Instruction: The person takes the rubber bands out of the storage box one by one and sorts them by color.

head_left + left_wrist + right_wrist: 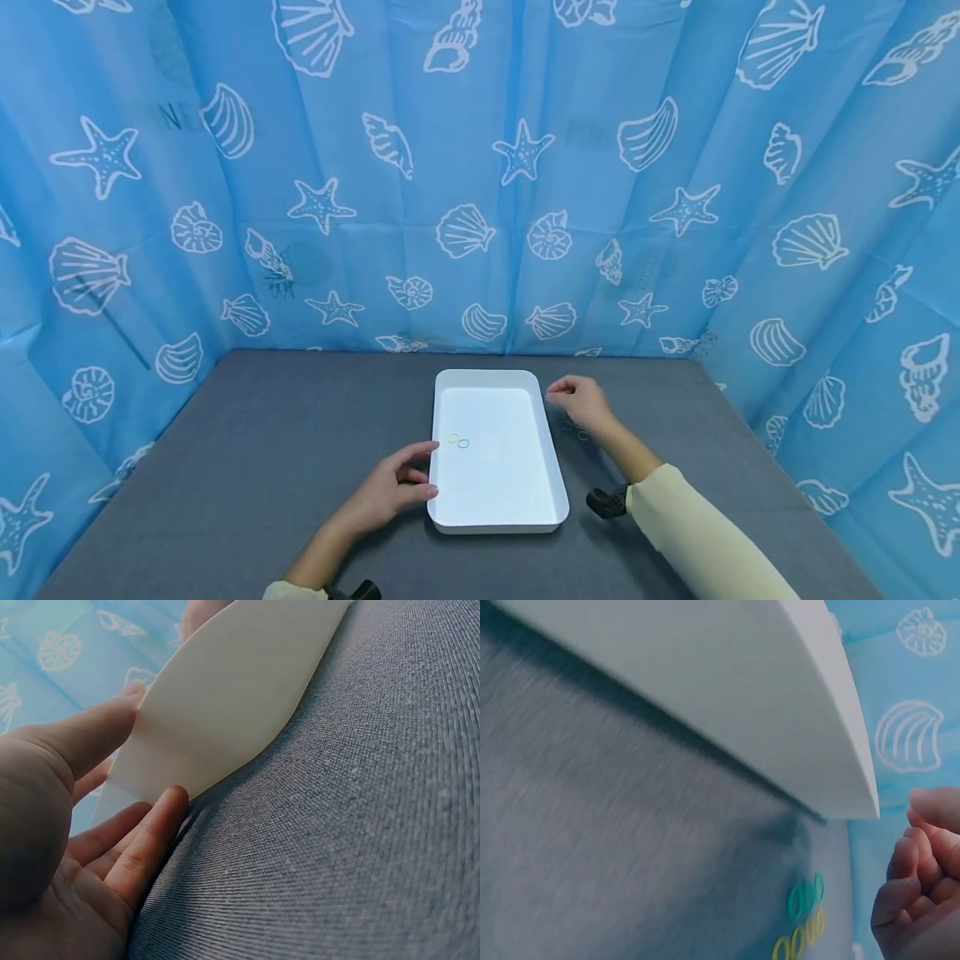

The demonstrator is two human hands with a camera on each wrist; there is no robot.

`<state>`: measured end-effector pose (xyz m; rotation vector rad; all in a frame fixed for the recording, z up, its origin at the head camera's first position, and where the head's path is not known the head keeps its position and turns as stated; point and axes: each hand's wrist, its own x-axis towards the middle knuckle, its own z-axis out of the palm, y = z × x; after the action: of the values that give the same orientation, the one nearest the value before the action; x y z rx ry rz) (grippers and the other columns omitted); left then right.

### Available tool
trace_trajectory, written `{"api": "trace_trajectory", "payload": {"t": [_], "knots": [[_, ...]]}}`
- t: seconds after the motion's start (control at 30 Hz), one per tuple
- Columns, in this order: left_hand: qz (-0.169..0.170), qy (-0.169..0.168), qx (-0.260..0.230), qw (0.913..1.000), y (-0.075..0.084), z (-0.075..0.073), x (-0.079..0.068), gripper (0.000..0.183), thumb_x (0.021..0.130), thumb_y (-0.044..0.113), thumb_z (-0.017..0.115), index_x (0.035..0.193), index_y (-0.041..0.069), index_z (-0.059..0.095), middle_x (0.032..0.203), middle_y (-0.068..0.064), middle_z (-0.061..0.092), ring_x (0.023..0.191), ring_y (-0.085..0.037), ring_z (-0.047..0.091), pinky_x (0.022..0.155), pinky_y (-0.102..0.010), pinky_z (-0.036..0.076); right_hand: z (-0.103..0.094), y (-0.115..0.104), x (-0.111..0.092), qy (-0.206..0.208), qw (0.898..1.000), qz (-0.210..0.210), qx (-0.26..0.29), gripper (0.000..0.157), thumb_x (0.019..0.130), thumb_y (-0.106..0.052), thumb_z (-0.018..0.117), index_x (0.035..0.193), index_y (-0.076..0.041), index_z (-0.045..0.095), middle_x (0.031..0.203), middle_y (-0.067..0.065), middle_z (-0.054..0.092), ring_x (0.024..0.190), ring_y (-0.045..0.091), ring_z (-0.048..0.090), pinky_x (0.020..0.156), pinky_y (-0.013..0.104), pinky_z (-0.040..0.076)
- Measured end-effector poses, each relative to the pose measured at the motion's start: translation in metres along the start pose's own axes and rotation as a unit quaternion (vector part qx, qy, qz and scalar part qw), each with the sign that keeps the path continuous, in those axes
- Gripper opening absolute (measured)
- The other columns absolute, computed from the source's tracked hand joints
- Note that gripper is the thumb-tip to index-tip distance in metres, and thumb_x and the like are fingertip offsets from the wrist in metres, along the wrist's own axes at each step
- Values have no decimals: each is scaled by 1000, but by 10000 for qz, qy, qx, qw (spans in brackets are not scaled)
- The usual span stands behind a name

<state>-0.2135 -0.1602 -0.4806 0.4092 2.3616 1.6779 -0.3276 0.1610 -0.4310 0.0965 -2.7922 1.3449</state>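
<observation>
A shallow white tray [498, 500] lies on the grey cloth, with a yellow ring [453, 438] and a teal ring [463, 444] inside near its left wall. My left hand [390, 492] holds the tray's left side, thumb and fingertips at the rim and outer wall. My right hand [585, 400] hovers just past the tray's right wall, its fingers curled and thumb close to the index fingertip. Whether a ring is between those fingertips is not visible. Below that hand, green rings [795, 901] and yellow rings [798, 941] lie on the cloth.
A grey cloth-covered table [315, 408] carries everything. Behind it and at both sides hangs a blue curtain [480, 167] with white shells and starfish. A black wrist device [607, 502] sits by my right sleeve [697, 533].
</observation>
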Motion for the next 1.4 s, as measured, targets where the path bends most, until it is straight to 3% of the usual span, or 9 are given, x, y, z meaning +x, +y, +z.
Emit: {"api": "trace_trajectory", "payload": {"t": [0.63,1.07,1.23,1.4], "knots": [[35,19,28,10000,-1,-1,2,60,75,30,66,129,22,40,120,-7,43,87,-19,52,65,-30,44,36,-41,10,-239,9991,23,-343,7,76,-19,65,78,-14,63,69,4,53,62,19,45,53,30,36],[-43,37,11,10000,-1,-2,1,62,73,31,67,129,24,40,120,-5,43,87,-18,52,66,-30,43,60,-58,12,-884,9959,123,-164,10,76,-21,66,81,-13,61,74,3,55,63,19,51,51,29,39],[-41,-3,-32,10000,8,-2,-2,62,74,28,67,129,21,40,122,-8,42,87,-19,52,67,-31,43,69,-60,14,-1066,9941,146,-138,11,76,-21,65,83,-14,60,75,3,55,65,23,53,49,29,41],[-33,-85,-143,9999,23,-3,-8,60,76,24,66,129,16,39,122,-13,42,88,-21,52,67,-31,43,78,-59,15,-1219,9921,-245,-164,10,76,-21,66,84,-15,61,74,2,54,65,18,52,51,27,43]]}}
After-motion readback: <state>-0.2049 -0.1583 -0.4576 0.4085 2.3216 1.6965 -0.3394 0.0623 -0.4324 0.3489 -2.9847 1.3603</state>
